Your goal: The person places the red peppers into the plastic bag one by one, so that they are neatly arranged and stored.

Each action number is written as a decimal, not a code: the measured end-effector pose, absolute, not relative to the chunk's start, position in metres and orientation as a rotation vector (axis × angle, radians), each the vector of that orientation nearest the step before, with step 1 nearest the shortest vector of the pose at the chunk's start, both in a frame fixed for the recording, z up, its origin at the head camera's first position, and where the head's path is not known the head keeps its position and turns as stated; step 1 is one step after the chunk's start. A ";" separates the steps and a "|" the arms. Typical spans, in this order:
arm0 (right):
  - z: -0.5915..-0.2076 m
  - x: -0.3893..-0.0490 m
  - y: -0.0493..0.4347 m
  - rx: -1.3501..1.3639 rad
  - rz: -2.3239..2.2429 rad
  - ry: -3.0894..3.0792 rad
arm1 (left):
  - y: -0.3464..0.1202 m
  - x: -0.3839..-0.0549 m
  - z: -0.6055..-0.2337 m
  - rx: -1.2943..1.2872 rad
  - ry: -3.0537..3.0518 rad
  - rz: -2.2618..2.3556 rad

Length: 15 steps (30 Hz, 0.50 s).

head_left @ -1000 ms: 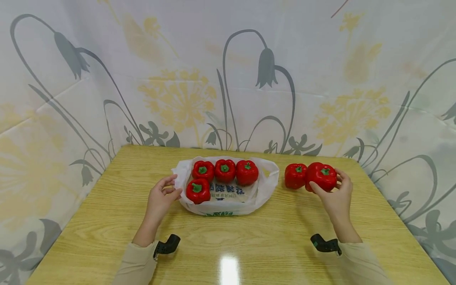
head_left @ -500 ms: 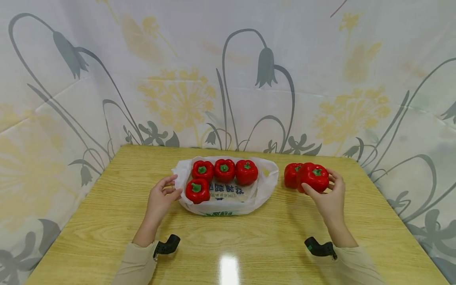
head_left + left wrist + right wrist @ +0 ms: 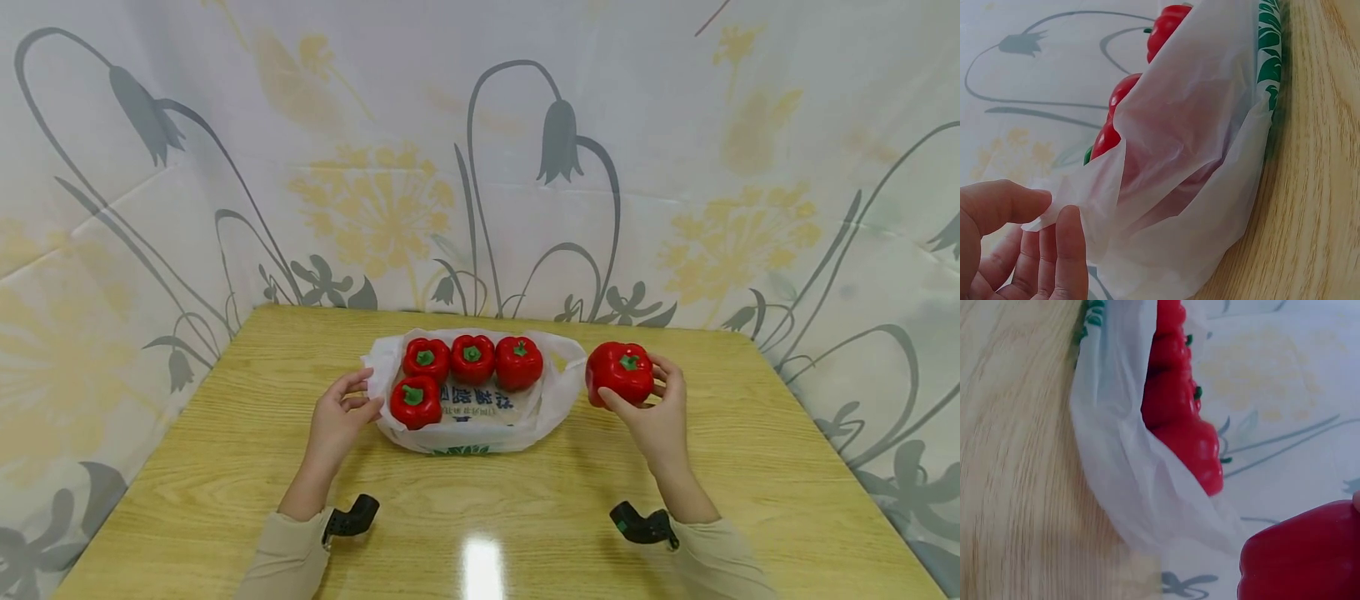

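Observation:
A white plastic bag point(image 3: 495, 436) lies spread wide at its mouth in the head view, with several red bell peppers inside, among them a front left pepper point(image 3: 417, 412). At the bag's left edge my left hand point(image 3: 337, 417) pinches the plastic between thumb point(image 3: 1007, 203) and fingers. My right hand point(image 3: 660, 412) grips another red bell pepper point(image 3: 609, 373) by its right side, green stem up, just off the bag's right end. In the right wrist view this held pepper point(image 3: 1310, 556) fills the lower right corner. The loose pepper seen behind it earlier is hidden.
The wooden table point(image 3: 480, 492) reaches back to a flower-print cloth point(image 3: 375, 125). Printed lettering point(image 3: 476, 400) shows on the bag's inside. A black wrist mount point(image 3: 352, 515) sits at my left sleeve and another mount point(image 3: 645, 525) at the right.
My right hand has moved left with the bell pepper, toward the bag, covering the loose pepper behind. My left hand has kept its place at the bag's edge.

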State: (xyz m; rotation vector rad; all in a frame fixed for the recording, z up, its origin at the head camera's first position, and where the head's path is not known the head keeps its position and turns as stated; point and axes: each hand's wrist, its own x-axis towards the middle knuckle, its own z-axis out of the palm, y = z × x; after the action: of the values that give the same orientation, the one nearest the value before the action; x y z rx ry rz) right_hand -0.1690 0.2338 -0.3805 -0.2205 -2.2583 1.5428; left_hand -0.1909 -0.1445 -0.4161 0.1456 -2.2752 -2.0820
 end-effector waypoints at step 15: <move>-0.387 -0.174 0.197 -0.126 1.656 -2.221 | -0.145 -0.191 -0.417 0.120 -2.277 -2.077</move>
State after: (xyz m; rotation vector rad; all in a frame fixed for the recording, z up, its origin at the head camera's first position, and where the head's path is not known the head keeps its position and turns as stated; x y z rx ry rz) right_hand -0.1736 0.1973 -0.3868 -0.1256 -2.2208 1.6557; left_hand -0.1908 -0.1446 -0.4172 0.1203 -2.2767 -2.0769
